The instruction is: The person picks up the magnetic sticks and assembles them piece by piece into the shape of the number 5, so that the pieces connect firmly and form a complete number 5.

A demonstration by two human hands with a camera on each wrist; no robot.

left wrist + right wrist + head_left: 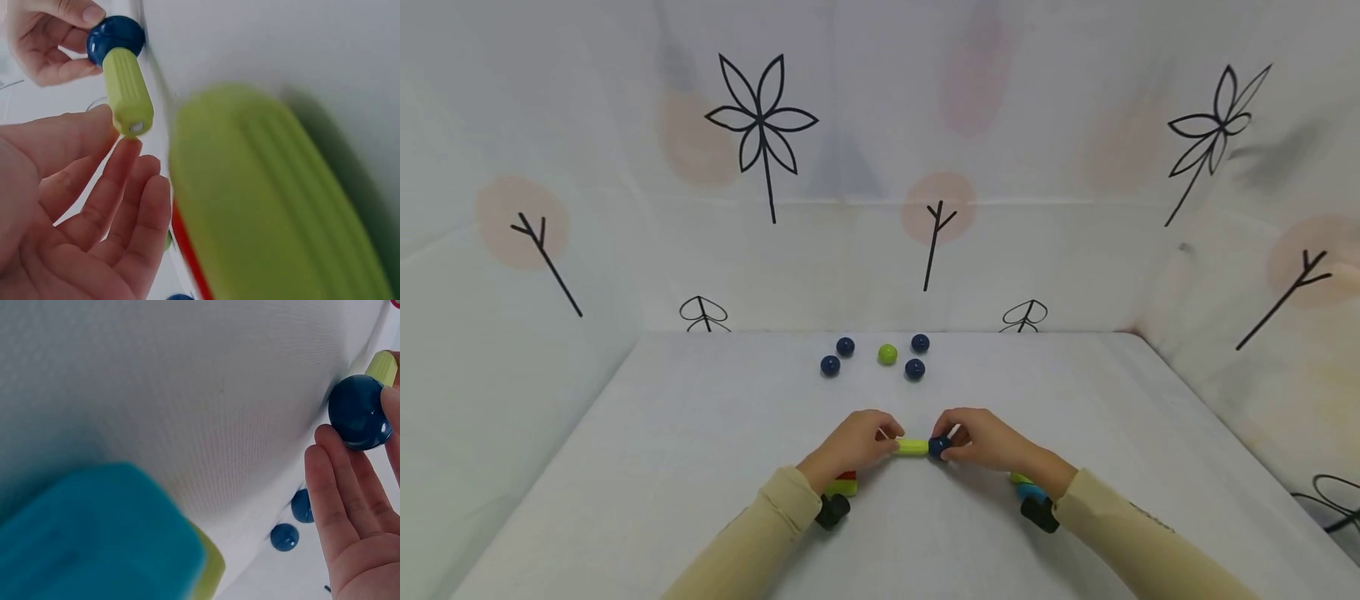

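Note:
A yellow-green ribbed rod (912,447) lies crosswise in the middle of the white table, joined at its right end to a dark blue ball (938,447). My left hand (859,439) pinches the rod's left end between thumb and fingertips. In the left wrist view a small silvery spot shows on the end face of the rod (130,94). From the other side my right hand (988,439) holds the blue ball (356,412), thumb on one side and fingertips on the other.
Toward the back stand several dark blue balls (914,369) around one green ball (887,354). Beside my left wrist lie red and yellow-green pieces (841,487); by the right wrist, blue (1030,492) and yellow-green ones (1018,477). Patterned cloth walls enclose the table.

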